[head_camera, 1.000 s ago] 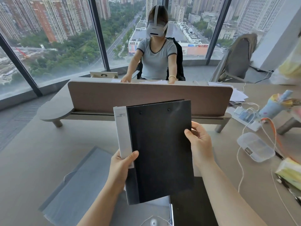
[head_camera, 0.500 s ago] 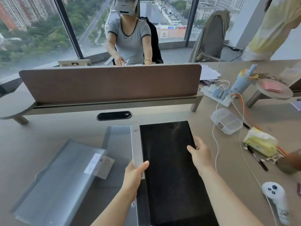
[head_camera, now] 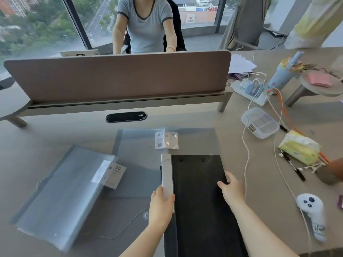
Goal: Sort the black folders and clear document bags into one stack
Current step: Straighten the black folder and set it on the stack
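Black folder (head_camera: 198, 197) flat on desk (head_camera: 55, 130); L hand (head_camera: 161, 208) fingers grip spine, R hand (head_camera: 231, 190) grips edge.

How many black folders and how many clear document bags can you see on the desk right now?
Black folders: 1, the black folder held at its side edges by the left hand and the right hand.
Clear document bags: 2, the left clear bag with a "20" label, and the middle clear bag lying under the folder.
Total: 3

Soft daylight from windows (head_camera: 46, 34) ahead, mild blur, wide-angle edge distortion
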The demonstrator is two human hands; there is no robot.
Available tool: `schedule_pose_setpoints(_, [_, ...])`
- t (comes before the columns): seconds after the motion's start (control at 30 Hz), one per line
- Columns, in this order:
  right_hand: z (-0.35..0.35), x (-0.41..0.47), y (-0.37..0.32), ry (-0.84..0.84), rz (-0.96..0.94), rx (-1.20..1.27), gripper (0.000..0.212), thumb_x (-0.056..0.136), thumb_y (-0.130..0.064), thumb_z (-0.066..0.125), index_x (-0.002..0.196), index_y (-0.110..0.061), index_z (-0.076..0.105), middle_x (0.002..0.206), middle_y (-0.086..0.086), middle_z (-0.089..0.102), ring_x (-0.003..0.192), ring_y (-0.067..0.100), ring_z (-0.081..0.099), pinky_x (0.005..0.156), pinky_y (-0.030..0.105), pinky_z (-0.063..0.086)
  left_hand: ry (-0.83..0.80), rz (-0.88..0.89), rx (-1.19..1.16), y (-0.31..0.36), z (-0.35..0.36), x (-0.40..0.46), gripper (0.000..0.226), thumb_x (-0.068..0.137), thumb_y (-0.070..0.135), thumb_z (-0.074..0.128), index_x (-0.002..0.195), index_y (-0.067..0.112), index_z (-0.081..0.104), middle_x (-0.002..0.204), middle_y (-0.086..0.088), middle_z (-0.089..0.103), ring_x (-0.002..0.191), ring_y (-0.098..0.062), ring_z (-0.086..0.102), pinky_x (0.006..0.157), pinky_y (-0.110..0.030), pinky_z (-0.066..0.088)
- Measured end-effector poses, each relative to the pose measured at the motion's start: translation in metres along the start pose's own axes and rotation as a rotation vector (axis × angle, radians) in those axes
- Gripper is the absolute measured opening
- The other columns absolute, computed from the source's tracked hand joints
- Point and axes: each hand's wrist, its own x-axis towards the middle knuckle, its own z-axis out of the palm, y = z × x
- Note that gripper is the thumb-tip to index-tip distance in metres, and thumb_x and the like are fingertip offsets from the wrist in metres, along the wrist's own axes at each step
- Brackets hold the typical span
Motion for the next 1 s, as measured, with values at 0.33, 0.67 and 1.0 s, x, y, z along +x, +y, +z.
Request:
schedule_pose_setpoints(0.33, [0.007,0.012,0.008,0.035,0.015,-0.254,0.039,0.086,-0.018,0.063,0.125,-0.02,0.061,0.117,0.008,0.057,0.103,0.026,0.057,0.08,0.031,0.041,0.084,-0.063,0.13,-0.009,0.01,0.001,0.039,0.092,0.039,0.054,0.128,0.023,0.049,0.114,0.004,0.047,0.106,-0.024,0.056,0.083,-0.037,0.049])
schedule_pose_setpoints(0.67, [0.006,0.022,0.003,0.08,0.027,-0.275,0.031,0.085,-0.002,0.051,0.11,-0.013,0.066,0.095,0.004,0.065,0.085,0.027,0.058,0.072,0.034,0.045,0.084,-0.099,0.061,-0.014,0.02,-0.006,0.072,0.09,0.041,0.06,0.152,0.035,0.025,0.131,-0.001,0.052,0.116,-0.024,0.055,0.088,-0.042,0.053])
schedule_pose_setpoints(1.0, [0.001,0.03,0.004,0.089,0.143,-0.222,0.029,0.083,-0.001,0.057,0.107,-0.01,0.07,0.106,0.007,0.072,0.099,0.03,0.063,0.081,0.033,0.047,0.087,-0.083,0.027,-0.012,0.017,0.006,0.07,0.088,0.038,0.067,0.149,0.036,0.033,0.128,0.003,0.055,0.112,-0.021,0.059,0.085,-0.042,0.056])
